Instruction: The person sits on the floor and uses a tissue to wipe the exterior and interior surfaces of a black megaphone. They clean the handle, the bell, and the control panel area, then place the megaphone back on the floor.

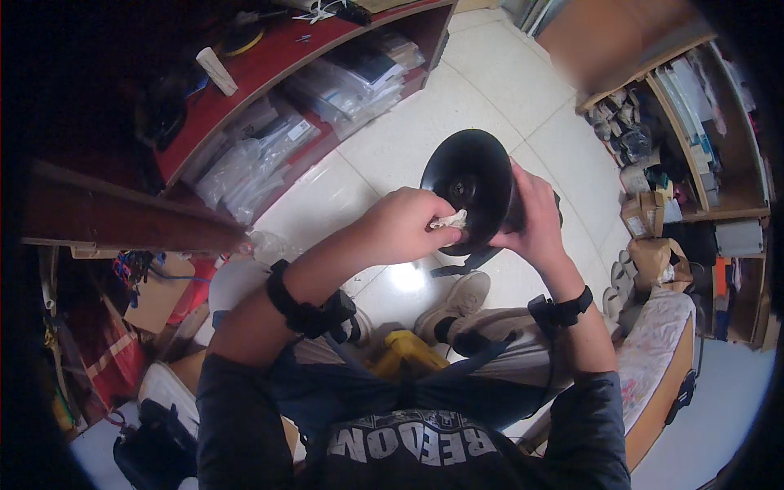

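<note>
A deep black bowl-shaped object [483, 171] is held up in front of me, tilted so that its dark hollow shows, with a round dark part at its bottom. Whether it is a lampshade or something else, I cannot tell. My right hand [535, 216] grips it from the right, fingers on its outer side and thumb near the lower rim. At the left rim, my left hand [408, 222] pinches a crumpled off-white cloth [452, 220] against the inner wall. Some dark pieces below and behind the bowl are partly hidden.
Below lie a white tiled floor [392, 155] and my shoes [464, 298], with a yellow object [408, 351] between my legs. A red shelf unit [298, 61] with plastic-wrapped packets stands at left. Wooden shelves [682, 122], cardboard boxes [645, 214] and slippers [618, 286] line the right.
</note>
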